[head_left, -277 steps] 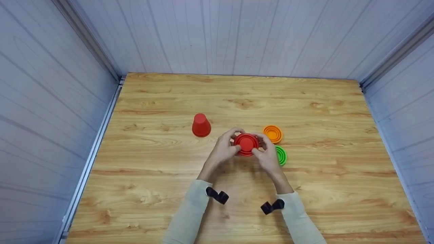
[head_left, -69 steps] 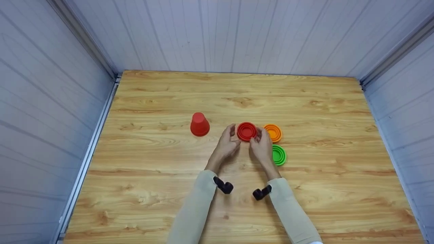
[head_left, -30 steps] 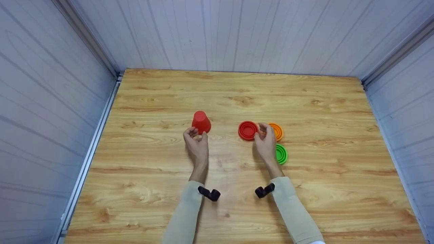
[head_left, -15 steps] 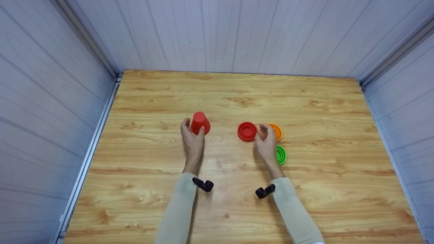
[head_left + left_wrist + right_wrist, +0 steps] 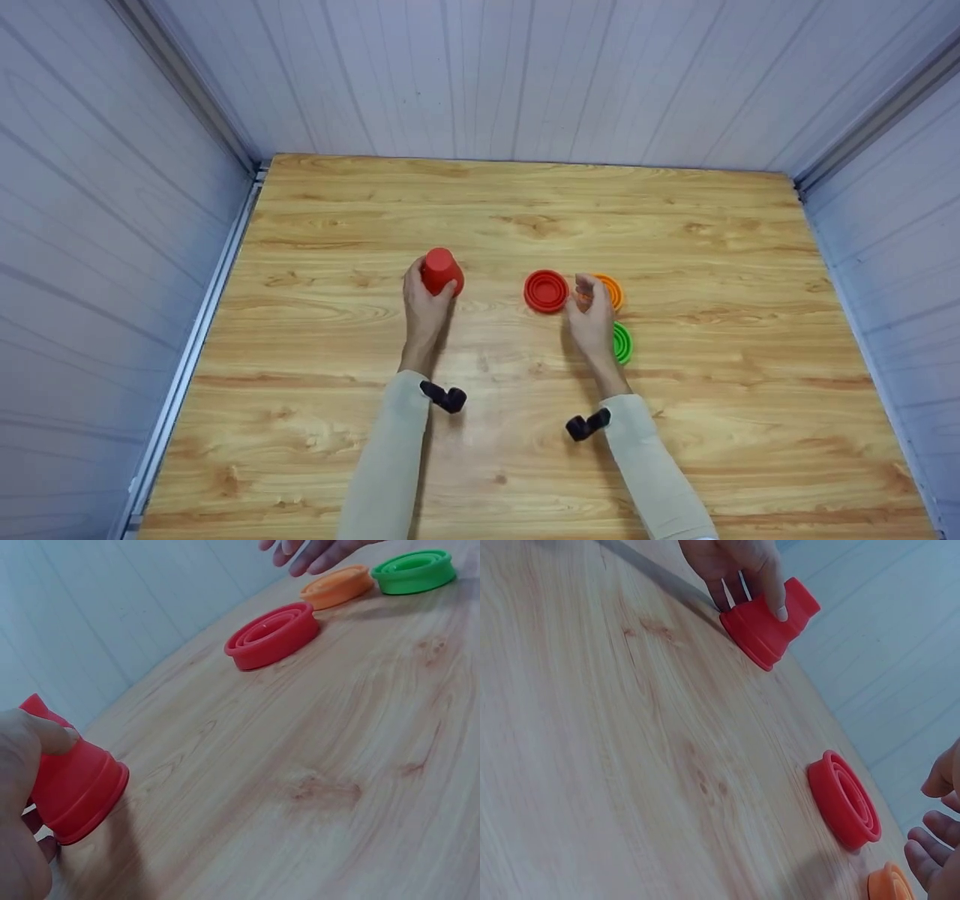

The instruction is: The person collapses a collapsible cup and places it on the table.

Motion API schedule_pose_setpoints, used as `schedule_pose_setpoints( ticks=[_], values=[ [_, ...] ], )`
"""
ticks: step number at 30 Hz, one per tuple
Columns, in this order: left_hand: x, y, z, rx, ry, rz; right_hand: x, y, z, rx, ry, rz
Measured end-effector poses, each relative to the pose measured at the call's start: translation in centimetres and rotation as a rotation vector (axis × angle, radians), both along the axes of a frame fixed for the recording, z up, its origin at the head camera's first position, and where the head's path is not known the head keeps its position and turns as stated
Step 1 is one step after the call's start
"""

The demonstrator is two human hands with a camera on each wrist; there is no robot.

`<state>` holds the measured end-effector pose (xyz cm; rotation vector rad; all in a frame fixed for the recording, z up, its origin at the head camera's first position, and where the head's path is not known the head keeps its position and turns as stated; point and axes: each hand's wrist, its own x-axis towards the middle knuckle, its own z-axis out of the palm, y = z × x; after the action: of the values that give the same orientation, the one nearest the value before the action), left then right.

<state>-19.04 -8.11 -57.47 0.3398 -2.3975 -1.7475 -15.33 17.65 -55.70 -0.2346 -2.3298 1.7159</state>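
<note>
Over on the left, a red collapsible cup (image 5: 439, 261) stands extended with its wide rim down. My left hand (image 5: 426, 309) grips its side, the thumb on the near right and the fingers round the left. The left wrist view shows this cup (image 5: 79, 784) from close by. My right hand (image 5: 592, 326) hovers with loosely bent fingers and holds nothing. It is beside a flattened red collapsible cup (image 5: 547, 291) and partly covers a flattened orange one (image 5: 613, 291). A flattened green one (image 5: 622, 343) lies nearer, its left part hidden by the right hand.
The wooden table (image 5: 495, 450) has pale panel walls at the back (image 5: 487, 82) and both sides. In the right wrist view, the flattened red cup (image 5: 844, 799) lies between the extended cup and my right hand.
Both hands earlier held the red cup that now lies flat. My left hand has moved left from it and closed round the extended cup. My right hand has stayed almost still lately.
</note>
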Motion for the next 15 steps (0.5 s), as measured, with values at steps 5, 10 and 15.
schedule_pose_setpoints(
  ticks=[5, 10, 15],
  values=[
    [-0.29, -0.13, -0.06, -0.031, -0.005, -0.006, 0.02, 0.07, -0.03, 0.006, -0.008, -0.007],
    [-0.12, 0.04, 0.01, -0.028, 0.006, -0.006, 0.02, 0.18, -0.02, 0.004, 0.0, -0.011],
    [0.15, 0.57, 0.53, 0.01, 0.013, -0.011, -0.04, 0.33, -0.02, -0.009, 0.013, -0.007]
  ],
)
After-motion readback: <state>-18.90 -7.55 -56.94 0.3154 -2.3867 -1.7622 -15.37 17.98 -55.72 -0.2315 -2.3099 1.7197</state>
